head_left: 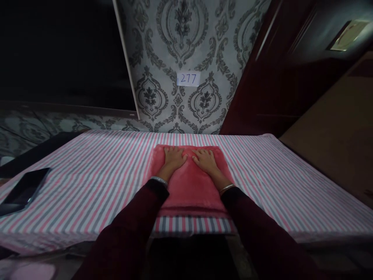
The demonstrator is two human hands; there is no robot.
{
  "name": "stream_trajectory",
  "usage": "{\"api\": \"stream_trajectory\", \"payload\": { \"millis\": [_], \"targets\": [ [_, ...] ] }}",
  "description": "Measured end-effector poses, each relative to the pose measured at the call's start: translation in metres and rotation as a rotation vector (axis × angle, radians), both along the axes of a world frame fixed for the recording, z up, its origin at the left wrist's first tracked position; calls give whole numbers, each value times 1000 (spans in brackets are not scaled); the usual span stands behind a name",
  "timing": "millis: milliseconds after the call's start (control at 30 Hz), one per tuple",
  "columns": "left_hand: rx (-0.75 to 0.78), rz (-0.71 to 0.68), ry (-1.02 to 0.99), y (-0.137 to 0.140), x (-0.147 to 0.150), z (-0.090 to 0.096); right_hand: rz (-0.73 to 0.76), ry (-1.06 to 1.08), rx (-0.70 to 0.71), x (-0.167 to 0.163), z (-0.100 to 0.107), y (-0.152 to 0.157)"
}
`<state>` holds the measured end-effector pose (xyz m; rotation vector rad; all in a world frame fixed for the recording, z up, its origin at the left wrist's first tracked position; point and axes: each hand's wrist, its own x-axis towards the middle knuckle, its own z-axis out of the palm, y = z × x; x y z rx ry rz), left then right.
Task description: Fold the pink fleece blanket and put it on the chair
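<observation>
A red folded cloth (194,186), soft and plush-looking, lies flat near the middle of the striped tablecloth. My left hand (174,157) rests palm down on its far left part, fingers spread. On the far right part of the cloth lies my right hand (205,160), also flat with its fingers apart. The two thumbs point toward each other with a small gap between them. Neither hand grips the cloth. A folded edge runs along the cloth's near side, close to the table's front edge.
The table wears a pink, grey and white striped tablecloth (101,167). A dark phone (26,190) lies at its left end. Behind are a large dark screen (64,54), patterned wallpaper with a paper label (189,78) reading 277, and a dark red door (279,70).
</observation>
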<state>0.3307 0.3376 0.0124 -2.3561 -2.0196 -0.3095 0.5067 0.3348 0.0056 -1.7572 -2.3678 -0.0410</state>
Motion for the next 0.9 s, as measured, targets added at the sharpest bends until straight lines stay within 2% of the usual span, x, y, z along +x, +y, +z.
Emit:
{"api": "stream_trajectory", "payload": {
  "millis": [133,267,400,533,633,733,900],
  "targets": [
    [-29,8,-11,-2,-1,7,0,12,-23,-1,6,-2],
    [-113,-9,-18,-8,-11,26,19,23,-143,1,21,-3],
    [-58,-8,9,-35,-31,38,45,40,-124,12,29,-31],
    [-52,-101,9,-81,-44,26,110,33,-48,29,13,-80],
    [-58,-107,42,-106,-43,11,99,-14,-14,35,-2,-105],
    [-34,-84,82,-115,-38,1,75,-47,54,33,-10,-113],
    [-26,-95,106,-110,-39,-8,73,-47,105,30,-16,-112]
  ]
}}
